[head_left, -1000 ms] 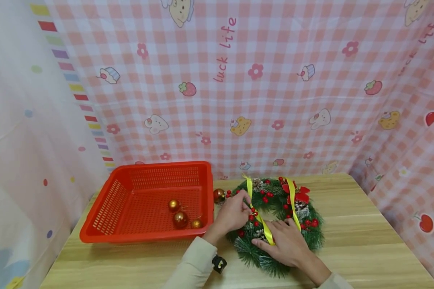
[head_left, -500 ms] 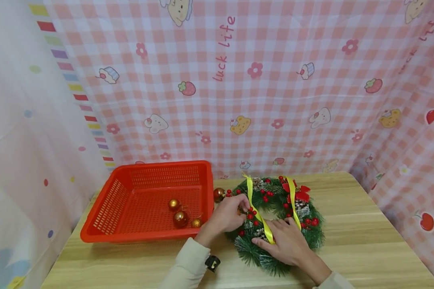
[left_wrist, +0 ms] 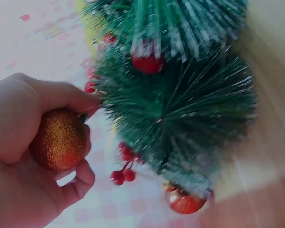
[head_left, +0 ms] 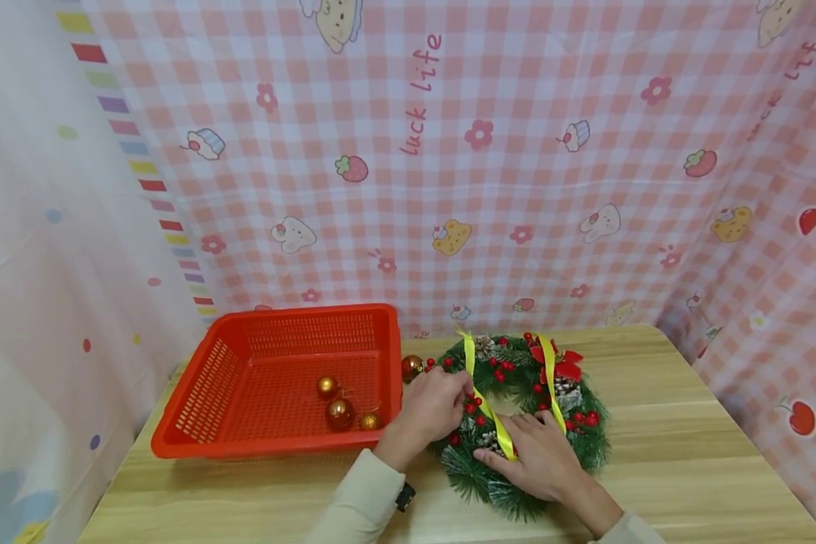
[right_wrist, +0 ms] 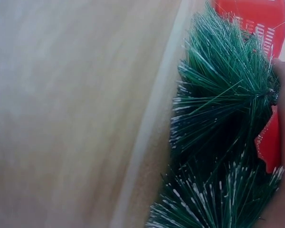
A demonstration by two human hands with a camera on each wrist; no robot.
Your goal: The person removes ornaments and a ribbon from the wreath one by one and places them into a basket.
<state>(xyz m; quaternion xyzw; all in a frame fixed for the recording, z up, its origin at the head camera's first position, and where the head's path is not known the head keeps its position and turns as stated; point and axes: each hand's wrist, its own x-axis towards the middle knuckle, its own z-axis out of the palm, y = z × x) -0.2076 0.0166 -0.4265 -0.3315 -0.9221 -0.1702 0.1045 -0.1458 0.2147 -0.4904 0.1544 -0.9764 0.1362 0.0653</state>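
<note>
A green Christmas wreath [head_left: 462,472] lies on the table, trimmed with red berries, pinecones, a red bow [head_left: 567,364] and yellow ribbon [head_left: 502,438]. My left hand [head_left: 430,404] is over its left side. In the left wrist view that hand holds a glittery orange Christmas ball [left_wrist: 61,140], thumb and forefinger reaching to the greenery beside the berries; the head view hides this ball behind the hand. My right hand [head_left: 542,459] rests on the wreath's near right part, fingers extended toward the center hole, thumb spread left. Another shiny ball [left_wrist: 186,202] sits at the wreath's edge.
Left of the wreath stands a red plastic basket [head_left: 275,446] with several gold and copper balls [head_left: 340,413] inside. The shiny ball by the wreath's upper left edge is close to the basket's wall. A checked curtain [head_left: 408,189] hangs behind the wooden table [head_left: 680,453].
My left hand shifted slightly left, then came back right, turning so its back now covers the ball. My right hand and the wreath have stayed in place.
</note>
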